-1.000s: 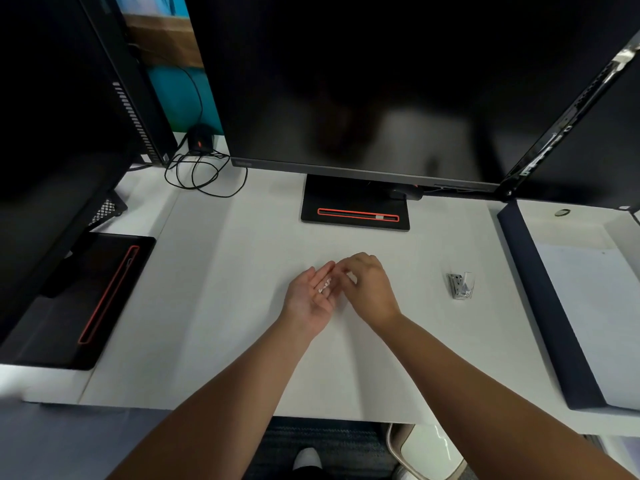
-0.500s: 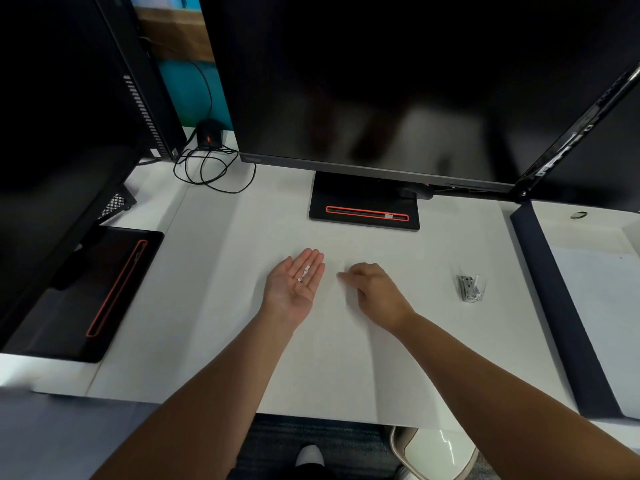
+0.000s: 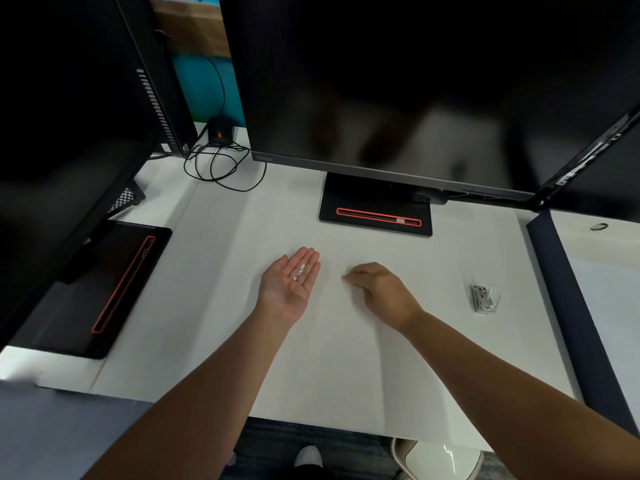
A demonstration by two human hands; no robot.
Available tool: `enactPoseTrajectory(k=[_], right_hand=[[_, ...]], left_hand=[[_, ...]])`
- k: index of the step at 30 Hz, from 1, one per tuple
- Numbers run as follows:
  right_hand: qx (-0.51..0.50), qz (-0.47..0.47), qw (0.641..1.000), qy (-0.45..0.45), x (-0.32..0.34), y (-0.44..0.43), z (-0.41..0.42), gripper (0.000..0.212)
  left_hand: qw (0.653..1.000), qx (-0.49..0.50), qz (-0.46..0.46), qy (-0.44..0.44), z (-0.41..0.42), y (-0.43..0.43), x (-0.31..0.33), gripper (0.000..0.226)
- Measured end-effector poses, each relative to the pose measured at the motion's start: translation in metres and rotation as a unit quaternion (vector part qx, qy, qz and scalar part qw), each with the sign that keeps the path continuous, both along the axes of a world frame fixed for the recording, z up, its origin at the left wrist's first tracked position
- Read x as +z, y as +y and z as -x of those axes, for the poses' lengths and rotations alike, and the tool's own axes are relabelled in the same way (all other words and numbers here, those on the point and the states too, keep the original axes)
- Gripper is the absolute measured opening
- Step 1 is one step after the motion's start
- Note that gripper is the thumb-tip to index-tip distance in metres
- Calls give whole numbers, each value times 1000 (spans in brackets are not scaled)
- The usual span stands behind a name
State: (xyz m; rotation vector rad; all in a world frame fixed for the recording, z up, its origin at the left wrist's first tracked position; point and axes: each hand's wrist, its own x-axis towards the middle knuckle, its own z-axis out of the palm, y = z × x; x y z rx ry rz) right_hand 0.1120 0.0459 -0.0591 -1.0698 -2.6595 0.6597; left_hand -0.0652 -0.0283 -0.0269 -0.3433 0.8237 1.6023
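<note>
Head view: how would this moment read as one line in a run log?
left hand: palm up, open | white bits: on palm | right hand: curled, down at desk | clear bag: untouched

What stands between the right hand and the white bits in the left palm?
Nothing visible. Only bare desk separates the right hand from the white bits lying on the open left hand. The clear box sits away on the right hand's far side, off that path.
</note>
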Motion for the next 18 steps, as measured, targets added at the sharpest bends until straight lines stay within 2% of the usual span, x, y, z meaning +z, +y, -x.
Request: enactPoseTrajectory(k=[3,6,9,18], right_hand=[[-11,9,1000,12,3,13,16,53],[20,17,999,-36,7,22,40,65],[60,16,996,-65,12,25,52,68],[97,-29,994,-51,-3,4,13,72]], left_hand=[[1000,5,-4,-2,2,1,-2,35],[1000,12,-1,-6,5,1,-5,35],[1000,11,-1,-5,6,1,-4,35],[1000,-8,-2,-7,1,1,0,35]])
